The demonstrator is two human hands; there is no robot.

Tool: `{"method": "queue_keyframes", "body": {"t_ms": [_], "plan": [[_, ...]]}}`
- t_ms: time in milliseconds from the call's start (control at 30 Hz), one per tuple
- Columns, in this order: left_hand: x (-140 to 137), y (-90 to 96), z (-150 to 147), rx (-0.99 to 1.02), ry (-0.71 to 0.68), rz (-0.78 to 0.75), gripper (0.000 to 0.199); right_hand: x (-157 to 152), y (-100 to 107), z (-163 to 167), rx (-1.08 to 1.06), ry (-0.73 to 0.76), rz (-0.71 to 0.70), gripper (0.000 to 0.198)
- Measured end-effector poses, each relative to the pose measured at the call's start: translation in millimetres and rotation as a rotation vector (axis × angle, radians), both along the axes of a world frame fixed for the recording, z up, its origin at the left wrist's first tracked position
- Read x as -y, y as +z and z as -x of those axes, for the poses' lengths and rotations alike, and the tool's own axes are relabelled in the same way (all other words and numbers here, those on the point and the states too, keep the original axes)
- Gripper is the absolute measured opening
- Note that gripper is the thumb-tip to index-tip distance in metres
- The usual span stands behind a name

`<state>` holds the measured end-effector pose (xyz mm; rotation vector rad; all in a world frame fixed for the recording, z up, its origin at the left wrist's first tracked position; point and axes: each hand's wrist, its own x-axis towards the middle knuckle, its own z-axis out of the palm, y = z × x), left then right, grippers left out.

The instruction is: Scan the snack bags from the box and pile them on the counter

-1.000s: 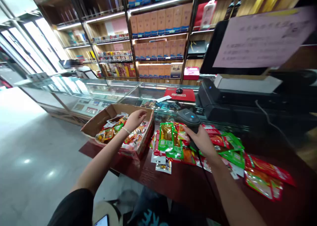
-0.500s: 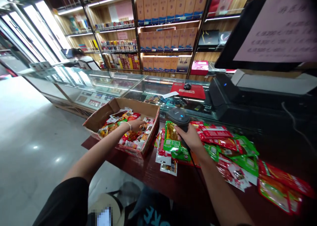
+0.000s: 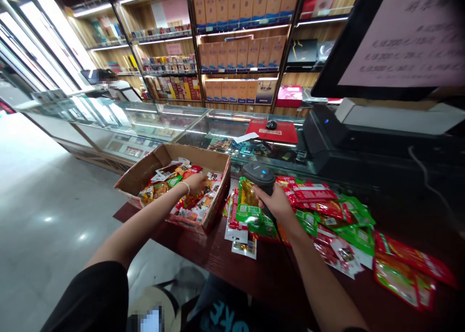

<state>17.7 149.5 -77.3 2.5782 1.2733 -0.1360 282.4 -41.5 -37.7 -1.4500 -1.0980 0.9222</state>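
Observation:
My right hand [image 3: 278, 203] is wrapped round the handle of a black barcode scanner [image 3: 258, 173], which has a blue light on top. Below and beside it lie green and gold snack packets [image 3: 250, 203], with red packets [image 3: 314, 192] further right. My left hand [image 3: 196, 182] is inside an open cardboard box [image 3: 219, 177], among many small snack packets [image 3: 192, 203]. Its fingers are curled down and closed; whatever they grip is hidden from view.
The box and packets rest on a dark red-brown tabletop [image 3: 203, 254]. Behind stands a glass display counter [image 3: 163, 123] with a red mat [image 3: 286, 132] and a mouse [image 3: 271, 124]. A monitor [image 3: 348, 46] looms at the right. Another person sits at the far left behind the counter.
My left hand has drawn back slightly to the left in the box, and its fingers have curled in. My right hand still holds the scanner over the packets. The view has shifted a little.

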Motion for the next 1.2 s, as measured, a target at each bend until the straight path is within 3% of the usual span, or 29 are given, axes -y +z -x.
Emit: {"method": "queue_keyframes", "body": {"t_ms": [100,267,400,500,667,767,933,1067,1200], "plan": [[-3.9,15.8,7.6,0.101,0.061,0.023,0.013,4.6,1.2,-6.4,0.062,-0.013,0.016,0.036],[-6.9,35.8,25.2,0.444,0.244,0.030,0.025,12.7,3.8,-13.4,0.036,-0.013,0.014,0.036],[-3.0,44.3,30.7,0.830,0.407,0.213,0.036,18.6,4.1,-18.9,0.054,-0.011,-0.004,0.037],[9.1,55.5,24.9,1.016,0.369,0.374,0.044,23.1,3.2,-24.7,0.041,-0.018,-0.041,0.038],[47.2,76.4,-9.2,1.209,0.197,0.349,0.035,35.2,6.8,-32.5,0.013,-0.026,-0.062,0.039],[70.3,82.4,-36.6,1.314,0.222,0.399,0.032,46.1,13.5,-36.2,0.016,-0.036,-0.049,0.039],[101.1,85.2,-73.8,1.400,0.282,0.611,0.040,62.6,18.1,-47.4,0.071,-0.097,-0.013,0.038],[125.9,76.2,-101.5,1.452,0.233,0.592,0.043,72.1,12.4,-59.0,0.058,-0.143,-0.020,0.037],[153.3,51.2,-135.7,1.445,0.218,0.567,0.041,85.7,6.8,-67.3,0.055,-0.184,-0.035,0.037]]}}
